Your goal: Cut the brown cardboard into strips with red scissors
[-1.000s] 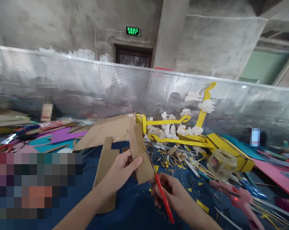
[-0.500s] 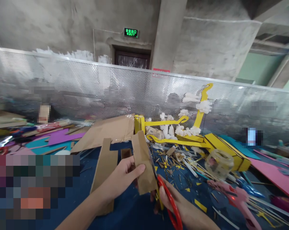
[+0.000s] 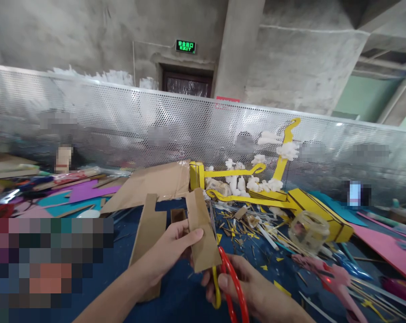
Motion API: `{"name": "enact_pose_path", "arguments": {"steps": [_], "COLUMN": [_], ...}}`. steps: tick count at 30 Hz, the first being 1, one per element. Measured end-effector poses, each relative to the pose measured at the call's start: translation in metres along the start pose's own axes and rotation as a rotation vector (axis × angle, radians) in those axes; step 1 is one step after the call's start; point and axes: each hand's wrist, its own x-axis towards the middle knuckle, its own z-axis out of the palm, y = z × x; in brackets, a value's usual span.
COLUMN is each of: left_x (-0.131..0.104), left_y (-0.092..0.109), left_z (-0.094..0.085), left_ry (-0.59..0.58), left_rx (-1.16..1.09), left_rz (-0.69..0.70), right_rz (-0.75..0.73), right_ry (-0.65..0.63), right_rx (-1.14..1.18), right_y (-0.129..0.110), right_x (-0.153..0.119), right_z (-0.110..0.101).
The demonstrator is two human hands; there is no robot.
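Note:
In my left hand [image 3: 177,244] is a folded strip of brown cardboard [image 3: 203,229], pinched with the thumb on its face. My right hand [image 3: 233,280] grips a pair of scissors [image 3: 234,280] by its red and yellow handles. The scissor blades run along the cardboard's right edge, partly hidden behind it. Beneath my left forearm lies a larger cut cardboard piece [image 3: 149,233], flat on the blue table. A small open cardboard box [image 3: 178,215] stands just behind my left fingers.
Yellow craft structures [image 3: 319,211] with white fluff stand at the back. A clear jar [image 3: 308,226] and a pink glue gun [image 3: 330,273] are to the right, among scraps and sticks. A cardboard sheet [image 3: 155,181] leans behind; a perforated metal barrier [image 3: 122,121] crosses the far side.
The scissor handles have spread apart, with the yellow loop now showing more clearly below the cardboard. My left hand keeps its hold on the strip, which has barely moved.

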Motion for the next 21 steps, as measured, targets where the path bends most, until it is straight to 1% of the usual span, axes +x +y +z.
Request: {"name": "enact_pose_path", "arguments": {"steps": [3, 8, 13, 21], "left_x": [-0.001, -0.001, 0.0, 0.002], "left_y": [0.002, 0.002, 0.0, 0.002], "left_z": [0.001, 0.001, -0.002, -0.004], "left_ry": [0.004, 0.003, -0.03, -0.005], "left_rx": [0.005, 0.03, 0.063, 0.132], "left_rz": [0.005, 0.03, 0.05, 0.059], "right_rz": [0.005, -0.031, -0.022, -0.013], "right_ry": [-0.036, -0.045, -0.021, 0.004], "right_rx": [-0.082, -0.132, -0.108, -0.144], "right_y": [-0.001, -0.001, -0.001, -0.002], "right_x": [0.0, 0.002, 0.002, 0.003], "right_z": [-0.003, -0.002, 0.003, 0.007]}}
